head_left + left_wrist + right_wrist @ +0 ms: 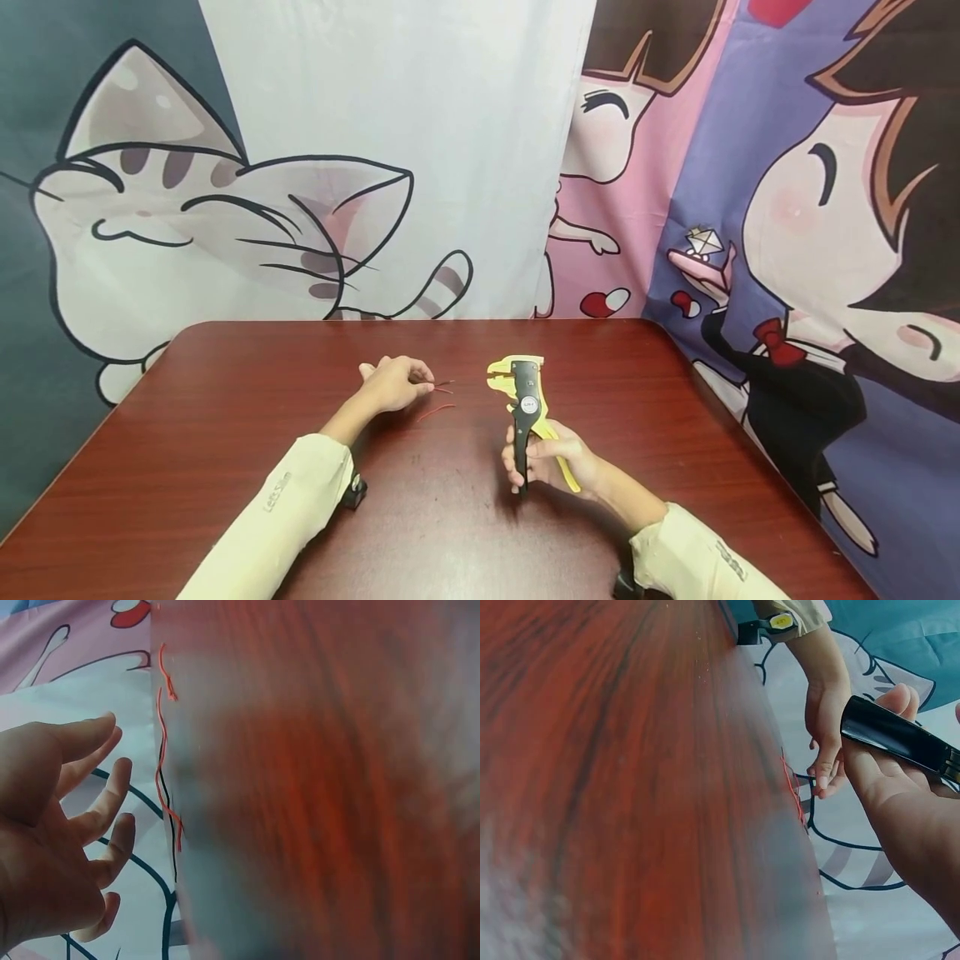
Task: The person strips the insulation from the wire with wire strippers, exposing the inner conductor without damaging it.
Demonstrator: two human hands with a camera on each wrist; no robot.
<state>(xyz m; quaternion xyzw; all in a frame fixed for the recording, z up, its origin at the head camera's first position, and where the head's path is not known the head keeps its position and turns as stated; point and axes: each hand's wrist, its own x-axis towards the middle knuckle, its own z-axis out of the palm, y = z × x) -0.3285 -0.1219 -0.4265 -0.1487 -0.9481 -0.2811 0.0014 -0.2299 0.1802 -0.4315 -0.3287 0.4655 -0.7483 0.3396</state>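
Note:
My right hand grips the handles of a yellow and black wire stripper, held upright with its jaws toward the far side. One black handle shows across the fingers in the right wrist view. My left hand hovers by a red wire and a black wire on the table. Its fingers are spread and relaxed, apart from those wires in the left wrist view. Nearer to me lies a shorter red wire. The left palm is hidden in the head view.
The brown wooden table has rounded far corners. Behind its far edge hangs a cartoon-printed cloth. A small black device is worn at the left wrist, and another at the right.

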